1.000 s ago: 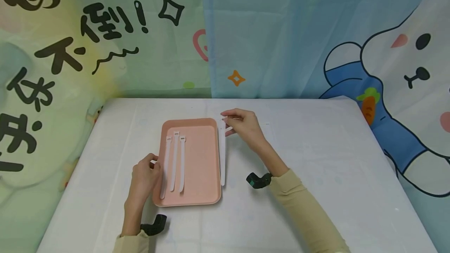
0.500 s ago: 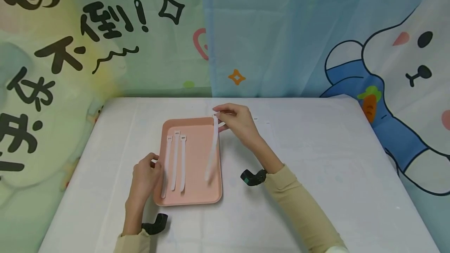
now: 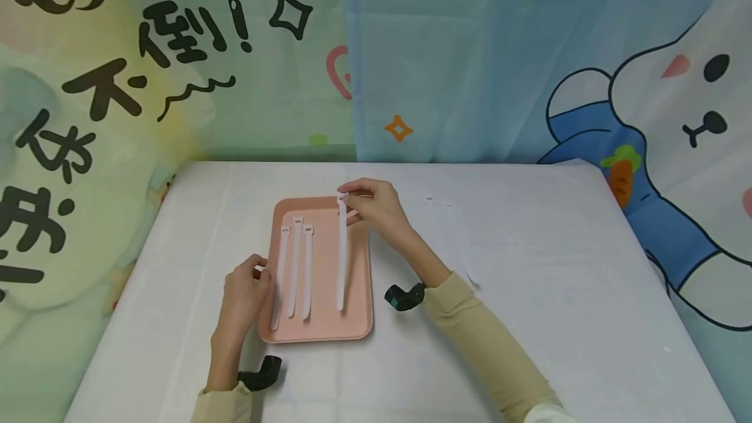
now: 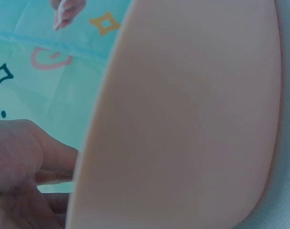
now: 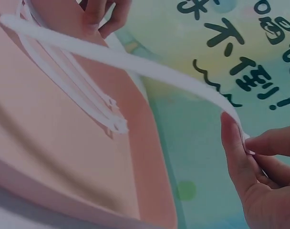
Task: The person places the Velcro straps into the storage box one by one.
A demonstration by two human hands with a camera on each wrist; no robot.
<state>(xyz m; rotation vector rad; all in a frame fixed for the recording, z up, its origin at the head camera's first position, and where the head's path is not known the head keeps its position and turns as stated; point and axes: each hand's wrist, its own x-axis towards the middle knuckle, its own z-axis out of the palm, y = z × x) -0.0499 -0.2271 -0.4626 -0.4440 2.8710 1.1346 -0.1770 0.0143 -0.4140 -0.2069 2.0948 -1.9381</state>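
Probably light and bendy, the white strap (image 3: 341,256) seems best held by its head end, where the right hand (image 3: 378,207) pinches it; the left hand (image 3: 245,289) grips the tray (image 3: 323,326)

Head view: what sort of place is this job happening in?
Probably an indoor corner staged for filming or demonstrations, though I can't be certain. Cartoon-printed hangings stand behind a white table, and a black device sits at each wrist.
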